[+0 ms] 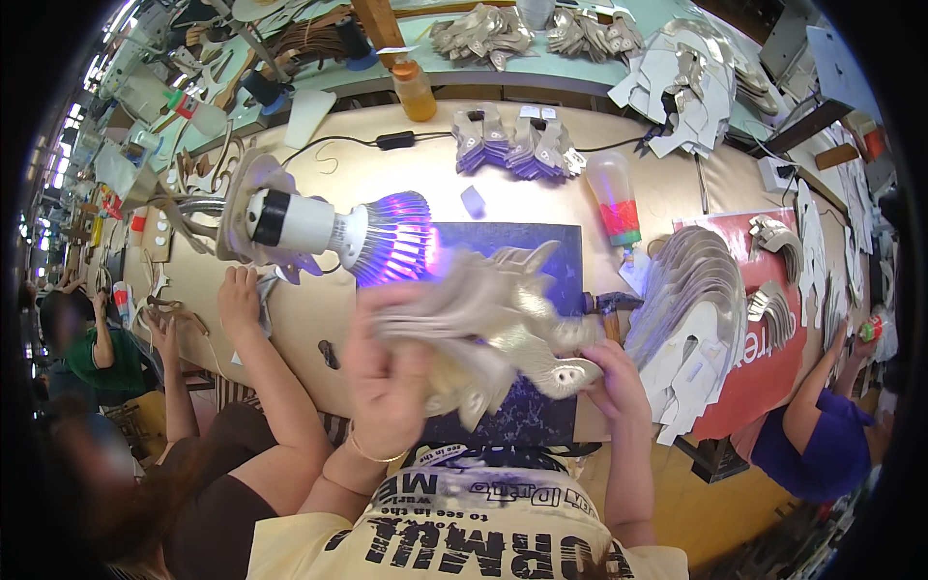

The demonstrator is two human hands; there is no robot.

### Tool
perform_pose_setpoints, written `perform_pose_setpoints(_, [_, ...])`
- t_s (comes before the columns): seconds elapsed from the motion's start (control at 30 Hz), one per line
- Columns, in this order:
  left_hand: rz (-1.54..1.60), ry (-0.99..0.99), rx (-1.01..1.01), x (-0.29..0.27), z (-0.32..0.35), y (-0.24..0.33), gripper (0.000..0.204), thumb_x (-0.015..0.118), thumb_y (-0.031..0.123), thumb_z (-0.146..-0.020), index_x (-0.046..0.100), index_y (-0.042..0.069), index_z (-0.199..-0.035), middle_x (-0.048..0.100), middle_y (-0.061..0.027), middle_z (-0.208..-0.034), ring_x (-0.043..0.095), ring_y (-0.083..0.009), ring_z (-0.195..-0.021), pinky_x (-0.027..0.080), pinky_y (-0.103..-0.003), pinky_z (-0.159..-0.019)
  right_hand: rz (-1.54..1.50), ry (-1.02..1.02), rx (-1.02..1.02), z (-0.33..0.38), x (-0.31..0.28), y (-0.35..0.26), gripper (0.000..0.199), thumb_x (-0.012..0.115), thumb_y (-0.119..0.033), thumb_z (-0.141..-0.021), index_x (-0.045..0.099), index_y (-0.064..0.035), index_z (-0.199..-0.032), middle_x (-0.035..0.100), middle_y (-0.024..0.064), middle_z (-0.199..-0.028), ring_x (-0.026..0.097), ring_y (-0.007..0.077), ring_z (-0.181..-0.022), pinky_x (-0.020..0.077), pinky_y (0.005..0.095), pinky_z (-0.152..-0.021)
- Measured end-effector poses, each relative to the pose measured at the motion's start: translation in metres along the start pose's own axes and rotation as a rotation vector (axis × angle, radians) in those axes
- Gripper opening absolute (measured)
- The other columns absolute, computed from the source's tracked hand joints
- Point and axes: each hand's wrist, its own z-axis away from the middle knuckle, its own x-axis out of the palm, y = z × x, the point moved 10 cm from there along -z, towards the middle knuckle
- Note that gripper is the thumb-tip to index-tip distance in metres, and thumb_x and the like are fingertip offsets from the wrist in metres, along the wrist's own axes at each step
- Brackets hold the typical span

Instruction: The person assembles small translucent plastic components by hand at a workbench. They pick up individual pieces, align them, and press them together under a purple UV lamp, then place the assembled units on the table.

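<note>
A stack of metallic pieces (503, 319), pale gold with curved, pointed ends, is held over the dark blue mat (532, 414); whether its lower edges touch the mat cannot be told. The left hand (387, 377), blurred, grips the stack's left end above the mat's left side, its fingers bent around the layers. A thin bracelet (372, 452) circles that wrist, and the left forearm slants up and inward from below the mat. The right hand (619, 377), just past the mat's right edge, has its thumb and fingers closed at the stack's right end, beside a tip with two small holes; its forearm rises almost straight up. The two hands stand apart, with most of the stack spanning the gap between them. Over the mat's far left corner hangs a lamp (391, 237) with a finned head glowing violet. By the mat's right edge lies a hammer (611, 303), partly behind the stack. Farther right of the mat, a fanned row of pale pieces (688, 290) overlaps a red sheet (710, 411). Beyond the mat's far right corner lies a clear bottle (609, 184) with a red band, and beyond its far edge sit two bundles of similar pieces (512, 145). To the mat's left, a co-worker's hand (240, 295) reaches in beneath the lamp.
</note>
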Motion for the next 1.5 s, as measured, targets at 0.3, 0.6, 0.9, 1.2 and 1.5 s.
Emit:
perform_pose_setpoints(0.3, [0.326,-0.143,-0.498,0.04,-0.011,-0.072,0.036,0.055,0.015,-0.098,0.044,0.0,-0.128,0.06,-0.0099,-0.111,0.062,-0.0139,-0.1,0.059,-0.034,-0.081,0.814,0.344,-0.278,0.002,0.012,-0.056,0.041,0.042,-0.012,-0.1,0.044,0.0022,-0.139,0.061,0.0123,-0.121,0.059,0.0152,-0.099,0.0452,0.0282,-0.087])
perform_pose_setpoints(0.6, [0.406,-0.26,-0.441,0.037,-0.007,-0.069,0.047,0.06,0.012,-0.094,0.038,0.003,-0.136,0.058,-0.0124,-0.116,0.061,-0.0178,-0.104,0.059,-0.039,-0.083,0.979,0.107,-0.557,-0.015,0.06,-0.073,0.069,0.078,-0.032,-0.079,0.05,0.0013,-0.133,0.063,0.0142,-0.118,0.06,0.0208,-0.108,0.0451,0.0324,-0.095])
perform_pose_setpoints(0.9, [0.544,-0.35,-0.499,0.04,-0.005,-0.068,0.055,0.056,0.008,-0.095,0.028,0.003,-0.142,0.059,-0.0168,-0.12,0.063,-0.0189,-0.105,0.055,-0.037,-0.089,0.787,0.19,-0.478,-0.021,0.061,-0.062,0.032,0.069,-0.006,-0.086,0.062,0.0025,-0.116,0.068,0.0124,-0.106,0.064,0.0193,-0.095,0.0493,0.0309,-0.087])
perform_pose_setpoints(1.2, [0.292,-0.211,-0.286,0.024,-0.015,-0.062,0.055,0.058,0.003,-0.093,0.031,0.003,-0.141,0.062,-0.014,-0.116,0.061,-0.0125,-0.101,0.049,-0.024,-0.081,1.36,0.314,-1.017,0.011,0.092,-0.087,0.024,0.077,0.0,-0.074,0.069,-0.0029,-0.096,0.069,0.0147,-0.102,0.067,0.0257,-0.09,0.0533,0.0347,-0.077])
perform_pose_setpoints(1.5, [0.423,-0.357,-0.301,0.044,-0.016,-0.059,0.06,0.056,0.001,-0.092,0.025,0.004,-0.144,0.059,-0.0083,-0.112,0.058,-0.0099,-0.099,0.047,-0.022,-0.081,1.334,0.33,-0.874,-0.005,0.081,-0.089,0.055,0.083,-0.021,-0.074,0.06,0.0,-0.119,0.065,0.016,-0.114,0.066,0.0245,-0.098,0.0504,0.0348,-0.088])
